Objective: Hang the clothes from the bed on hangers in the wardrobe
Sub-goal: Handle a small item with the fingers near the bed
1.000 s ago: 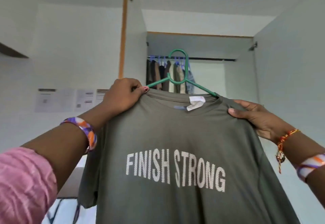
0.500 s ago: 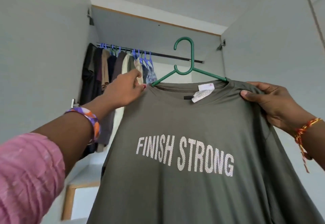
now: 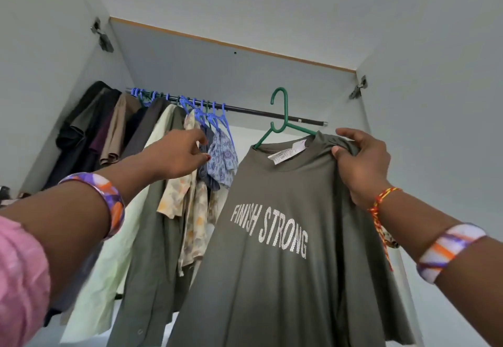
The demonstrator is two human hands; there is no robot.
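A grey-green T-shirt [image 3: 277,278] printed "FINISH STRONG" hangs on a green hanger [image 3: 283,118]. My right hand [image 3: 359,161] grips its right shoulder, holding it up just in front of and below the black wardrobe rail [image 3: 272,114]. The hook's tip stands level with the rail, not on it. My left hand [image 3: 179,157] has let go and reaches to the hung clothes [image 3: 168,183], fingers loosely curled by a blue patterned garment [image 3: 221,153], touching or nearly touching it.
Several garments on blue hangers [image 3: 206,112] fill the rail's left half. The rail's right half is bare. Open wardrobe doors [image 3: 435,129] stand on both sides, with hinges at the top corners.
My left hand released the shirt's left shoulder and moved left to the hung clothes. I have stepped closer to the wardrobe; the shirt now hangs from my right hand alone.
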